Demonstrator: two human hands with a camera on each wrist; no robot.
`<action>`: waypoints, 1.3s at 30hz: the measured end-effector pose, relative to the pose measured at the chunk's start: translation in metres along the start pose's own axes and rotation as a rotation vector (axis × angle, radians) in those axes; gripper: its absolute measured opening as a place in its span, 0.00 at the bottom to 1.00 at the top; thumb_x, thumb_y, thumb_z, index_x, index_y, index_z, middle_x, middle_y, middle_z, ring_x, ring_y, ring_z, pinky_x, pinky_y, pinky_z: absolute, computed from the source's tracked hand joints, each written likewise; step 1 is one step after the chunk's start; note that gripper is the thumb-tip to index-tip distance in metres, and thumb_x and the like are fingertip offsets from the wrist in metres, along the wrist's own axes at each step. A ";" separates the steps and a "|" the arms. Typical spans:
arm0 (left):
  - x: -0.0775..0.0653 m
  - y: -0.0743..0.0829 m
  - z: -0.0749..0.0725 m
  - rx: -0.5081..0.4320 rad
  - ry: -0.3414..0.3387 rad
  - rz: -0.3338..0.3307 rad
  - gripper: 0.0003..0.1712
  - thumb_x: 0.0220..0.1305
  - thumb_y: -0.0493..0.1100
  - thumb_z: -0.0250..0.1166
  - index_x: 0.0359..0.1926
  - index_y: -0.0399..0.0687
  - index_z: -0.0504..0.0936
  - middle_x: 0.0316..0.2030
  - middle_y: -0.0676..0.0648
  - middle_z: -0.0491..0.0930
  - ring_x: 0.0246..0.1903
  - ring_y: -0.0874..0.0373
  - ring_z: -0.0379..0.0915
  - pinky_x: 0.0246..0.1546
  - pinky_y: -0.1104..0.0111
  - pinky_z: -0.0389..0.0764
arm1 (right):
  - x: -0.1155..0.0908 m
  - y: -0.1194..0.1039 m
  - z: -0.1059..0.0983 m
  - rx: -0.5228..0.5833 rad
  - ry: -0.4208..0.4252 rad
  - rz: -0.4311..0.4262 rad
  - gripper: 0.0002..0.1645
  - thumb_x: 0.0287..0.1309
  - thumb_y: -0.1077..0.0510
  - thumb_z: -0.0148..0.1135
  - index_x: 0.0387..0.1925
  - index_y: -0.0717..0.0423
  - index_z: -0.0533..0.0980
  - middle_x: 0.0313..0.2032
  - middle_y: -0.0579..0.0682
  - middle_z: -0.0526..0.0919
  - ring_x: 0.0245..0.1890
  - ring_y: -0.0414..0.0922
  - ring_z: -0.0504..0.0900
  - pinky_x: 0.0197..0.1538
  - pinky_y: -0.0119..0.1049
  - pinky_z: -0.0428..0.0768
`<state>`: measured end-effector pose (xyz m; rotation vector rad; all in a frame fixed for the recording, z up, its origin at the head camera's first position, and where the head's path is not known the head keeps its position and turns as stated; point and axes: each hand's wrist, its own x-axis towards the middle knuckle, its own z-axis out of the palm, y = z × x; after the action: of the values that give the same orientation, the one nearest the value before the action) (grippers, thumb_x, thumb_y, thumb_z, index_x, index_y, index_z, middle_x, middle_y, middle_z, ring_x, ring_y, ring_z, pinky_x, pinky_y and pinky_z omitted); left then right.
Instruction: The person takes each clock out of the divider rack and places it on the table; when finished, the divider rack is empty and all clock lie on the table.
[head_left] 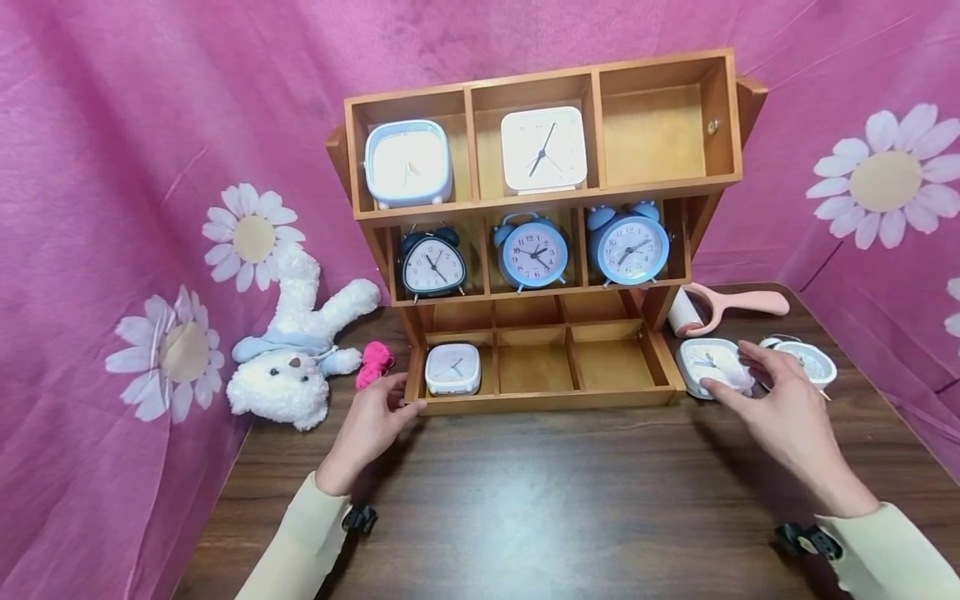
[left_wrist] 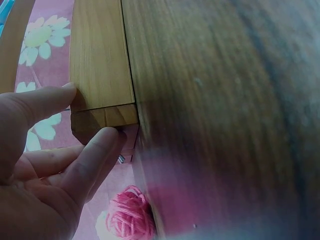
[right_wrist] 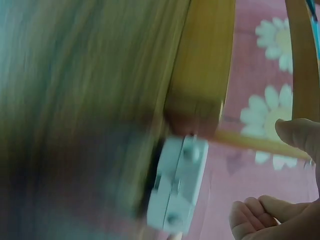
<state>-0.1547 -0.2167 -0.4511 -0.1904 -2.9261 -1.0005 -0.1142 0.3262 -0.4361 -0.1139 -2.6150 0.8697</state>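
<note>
At the lower left front corner of a wooden shelf [head_left: 543, 404], my left hand [head_left: 372, 421] pinches the frame between thumb and fingers. In the left wrist view the thumb lies on the wooden bar [left_wrist: 102, 60] and a finger against its end. My right hand [head_left: 787, 408] hovers over a white square clock [head_left: 712, 367] on the table, thumb and fingers spread apart. The right wrist view shows this clock [right_wrist: 177, 185] apart from the fingers. Another white clock [head_left: 806, 364] stands partly behind the right hand. A small white clock [head_left: 453, 369] sits in the bottom left compartment.
Upper tiers hold a blue-rimmed clock [head_left: 408, 162], a white square clock [head_left: 543, 150], a dark alarm clock [head_left: 433, 264] and two blue alarm clocks. A white teddy bear [head_left: 281, 383] and pink yarn [head_left: 375, 364] lie left; a pink lint roller [head_left: 738, 304] lies right.
</note>
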 end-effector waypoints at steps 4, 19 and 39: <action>0.001 0.001 0.000 -0.004 -0.002 0.007 0.35 0.72 0.47 0.79 0.71 0.31 0.81 0.64 0.32 0.87 0.51 0.45 0.88 0.56 0.46 0.88 | -0.009 -0.014 0.013 0.036 -0.005 -0.036 0.45 0.59 0.52 0.85 0.73 0.67 0.78 0.62 0.70 0.82 0.57 0.61 0.78 0.53 0.34 0.66; 0.004 0.002 0.001 -0.009 -0.003 0.024 0.36 0.72 0.47 0.79 0.71 0.29 0.81 0.66 0.31 0.86 0.56 0.42 0.87 0.61 0.45 0.87 | -0.016 -0.071 0.059 0.169 -0.136 -0.119 0.43 0.61 0.50 0.86 0.72 0.62 0.78 0.61 0.64 0.86 0.58 0.62 0.86 0.54 0.32 0.74; 0.000 -0.007 0.003 -0.017 0.040 0.065 0.36 0.71 0.50 0.80 0.68 0.28 0.82 0.60 0.29 0.88 0.48 0.45 0.89 0.52 0.48 0.89 | -0.017 -0.164 0.123 0.415 -0.376 -0.091 0.44 0.64 0.49 0.84 0.76 0.59 0.76 0.66 0.61 0.84 0.66 0.63 0.87 0.72 0.59 0.83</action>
<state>-0.1555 -0.2202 -0.4571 -0.2613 -2.8571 -1.0083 -0.1382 0.1217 -0.4349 0.3050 -2.6698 1.4977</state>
